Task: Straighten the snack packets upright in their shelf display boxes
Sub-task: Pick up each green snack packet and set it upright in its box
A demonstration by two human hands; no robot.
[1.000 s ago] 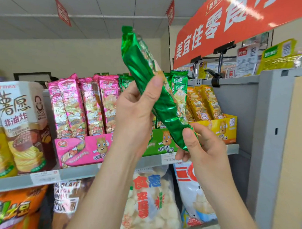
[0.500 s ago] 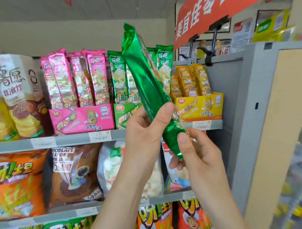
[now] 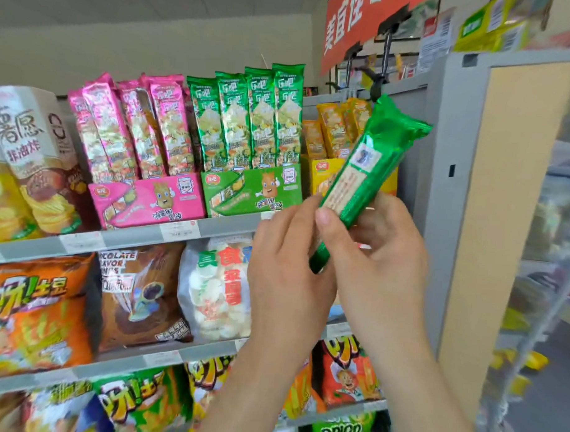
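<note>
A green packet [image 3: 372, 167] leans right, seemingly back-side out.

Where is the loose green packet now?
Head view, right of centre: the green packet is held tilted by the left hand and right hand, in front of the yellow display box.

the held packet [image 3: 372, 173] was shiny metallic green, with a pale cream panel of fine red print and a small blue-and-white mark above it. the pink packets [image 3: 131, 126] were glossy magenta over a mottled gold and cream picture. the pink display box [image 3: 148, 198] bore a tan cartoon figure. the green packets [image 3: 248, 117] and green display box [image 3: 252, 189] had the same pattern in leaf green. the yellow packets [image 3: 332, 130] were orange-gold. the shelf [image 3: 131, 239] was grey, and the banner [image 3: 358, 21] was red with white characters.
</note>
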